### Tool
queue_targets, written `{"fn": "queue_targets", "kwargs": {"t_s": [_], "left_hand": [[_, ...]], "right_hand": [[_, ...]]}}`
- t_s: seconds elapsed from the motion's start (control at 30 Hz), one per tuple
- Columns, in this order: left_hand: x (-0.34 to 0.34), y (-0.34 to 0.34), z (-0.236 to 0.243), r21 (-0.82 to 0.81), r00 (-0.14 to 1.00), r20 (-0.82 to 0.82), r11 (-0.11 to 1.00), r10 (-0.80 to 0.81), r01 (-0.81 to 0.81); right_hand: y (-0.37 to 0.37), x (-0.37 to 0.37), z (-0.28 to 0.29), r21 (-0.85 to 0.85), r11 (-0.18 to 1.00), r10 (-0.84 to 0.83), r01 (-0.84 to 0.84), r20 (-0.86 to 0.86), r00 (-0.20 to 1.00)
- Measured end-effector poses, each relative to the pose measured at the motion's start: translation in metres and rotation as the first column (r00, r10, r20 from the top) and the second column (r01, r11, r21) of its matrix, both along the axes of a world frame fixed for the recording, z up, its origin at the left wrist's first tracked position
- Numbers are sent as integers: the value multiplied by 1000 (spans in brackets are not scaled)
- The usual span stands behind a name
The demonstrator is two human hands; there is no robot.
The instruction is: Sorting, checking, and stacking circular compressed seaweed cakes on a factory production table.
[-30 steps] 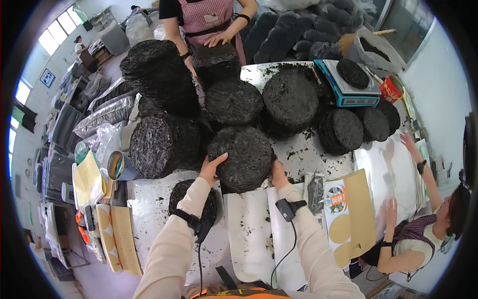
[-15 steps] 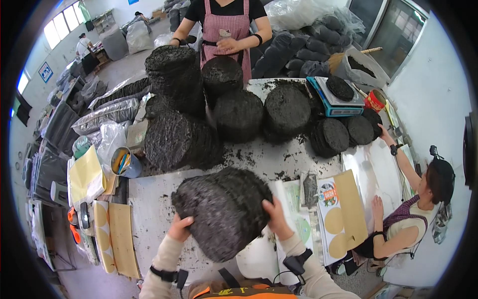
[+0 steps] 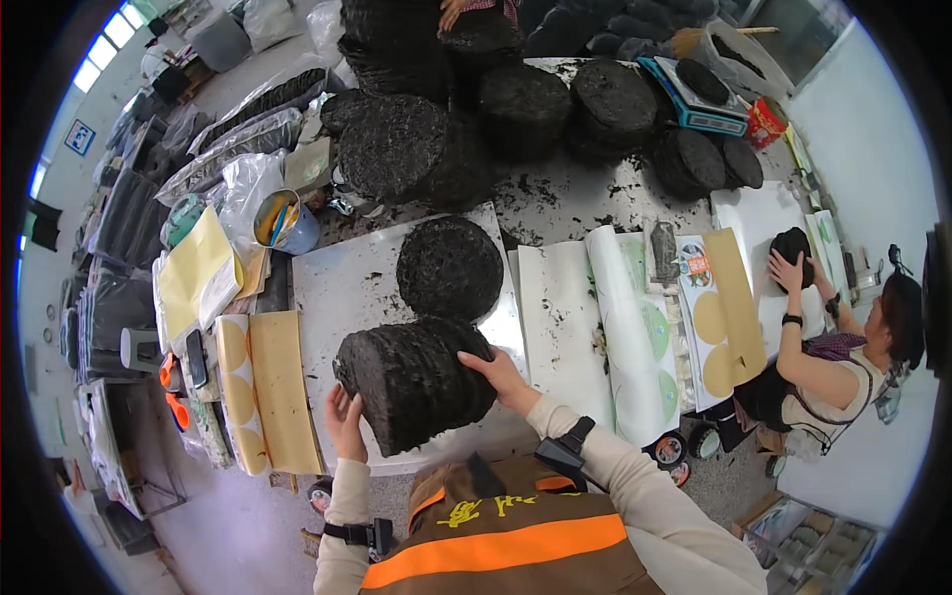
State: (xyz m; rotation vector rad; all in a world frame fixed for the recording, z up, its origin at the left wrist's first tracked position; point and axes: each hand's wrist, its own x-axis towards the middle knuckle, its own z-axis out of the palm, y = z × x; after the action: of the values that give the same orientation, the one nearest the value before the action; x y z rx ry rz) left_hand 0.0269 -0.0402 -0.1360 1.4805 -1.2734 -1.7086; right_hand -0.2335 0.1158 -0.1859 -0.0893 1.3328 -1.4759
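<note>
Between my two hands lies a stack of round dried-seaweed sheets (image 3: 416, 382), black and fibrous, tipped on its side with a round face toward the left. My left hand (image 3: 345, 424) touches that left end, its fingers bent against the stack. My right hand (image 3: 501, 380) grips the right end, thumb along the top. Just behind, nearly touching the held stack, a round seaweed piece (image 3: 449, 268) lies flat on the white board (image 3: 337, 288). The undersides of the held sheets are hidden.
Tall seaweed stacks (image 3: 402, 149) stand across the far table among loose crumbs. A blue scale (image 3: 699, 111) sits far right. Left are a tool cup (image 3: 288, 223) and label sheets (image 3: 283, 387); right, a paper roll (image 3: 630, 337) and a co-worker (image 3: 833, 372) holding a dark bundle.
The held stack has come nearer to me and is now on its side. A round piece now lies behind it. The view has tilted down. The co-worker at right now holds a dark bundle.
</note>
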Motion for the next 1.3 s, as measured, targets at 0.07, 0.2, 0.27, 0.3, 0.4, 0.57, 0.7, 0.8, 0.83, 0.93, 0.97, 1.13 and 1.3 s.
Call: {"fn": "queue_targets", "kwargs": {"t_s": [0.07,0.2,0.27,0.3,0.4,0.57,0.7,0.8,0.83,0.93,0.97,1.13,1.3], "left_hand": [[7,8,11,-474,977,121,855,-175,212],[-23,43,109,-588,867,319,638,-382,497],[-32,54,130,-537,556,694,186,-458,823],[-35,56,118,-549,568,685,190,-455,814],[-46,59,84,-519,491,757,59,-431,853],[-57,45,82,-553,557,698,157,-450,819],[-57,50,82,-559,560,648,177,-517,810],[-55,43,86,-570,610,537,282,-583,771],[-51,39,88,-551,641,430,377,-636,744],[-39,37,85,-550,687,327,461,-649,697],[-35,34,82,-475,696,188,556,-693,682],[9,-32,84,-550,959,280,826,46,121],[133,-123,-103,-550,810,565,805,160,225]], "right_hand": [[2,11,10,-68,998,18,-9,141,990],[23,40,-14,-49,998,-7,30,424,906],[32,53,-48,-15,994,-96,112,407,908],[34,55,-64,18,981,-186,195,399,898],[37,43,-75,97,974,-214,203,119,970],[36,26,7,97,948,-237,302,-414,879],[47,52,52,91,981,-124,169,-376,918],[36,59,62,256,944,10,206,-649,760],[36,60,65,260,945,20,197,-649,761],[34,67,74,186,972,15,143,-657,754],[32,67,74,187,973,23,134,-658,753],[47,52,58,303,934,41,190,-618,785],[26,73,69,184,964,-40,190,-609,792]]}}
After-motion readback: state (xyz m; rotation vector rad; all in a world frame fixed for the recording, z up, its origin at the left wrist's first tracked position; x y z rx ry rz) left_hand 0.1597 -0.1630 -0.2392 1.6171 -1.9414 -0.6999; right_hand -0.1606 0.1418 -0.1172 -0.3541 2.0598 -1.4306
